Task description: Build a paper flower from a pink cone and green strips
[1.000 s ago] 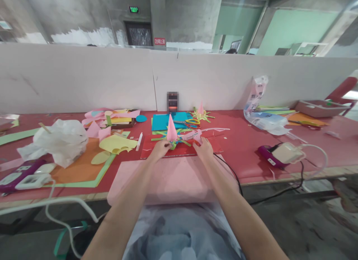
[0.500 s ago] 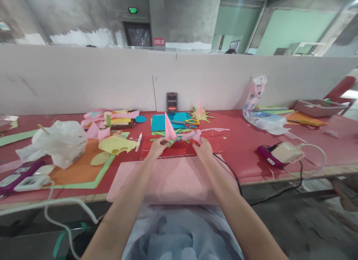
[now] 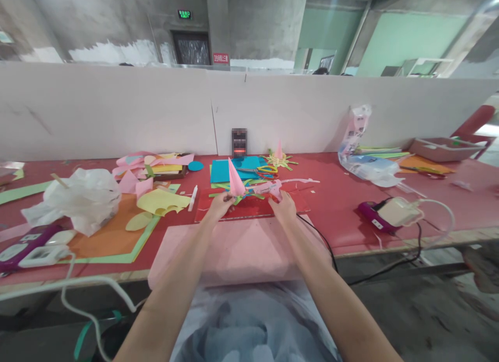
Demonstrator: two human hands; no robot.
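My left hand (image 3: 220, 205) is closed at the base of a pink paper cone (image 3: 236, 182), which stands with its point up and leans slightly left. Green paper strips show around the bottom of the cone. My right hand (image 3: 285, 208) grips a pink hot glue gun (image 3: 270, 187) by its handle. The gun's nozzle points left at the cone's lower edge; whether they touch I cannot tell. A glue stick (image 3: 302, 181) runs out of the gun's back. Beneath both hands lies a red mat (image 3: 257, 210). My left fingertips are partly hidden by the cone base.
Behind the cone are blue sheets (image 3: 223, 171) with yellow-handled scissors (image 3: 267, 170). A second pink cone (image 3: 278, 151) stands on pale green strips. A white glue pen (image 3: 193, 198), orange paper (image 3: 107, 235) and crumpled plastic (image 3: 83, 196) lie left; a purple power strip (image 3: 376, 216) sits right.
The pink cone has tipped a little to the left in my left hand. My right hand and the glue gun have hardly moved.
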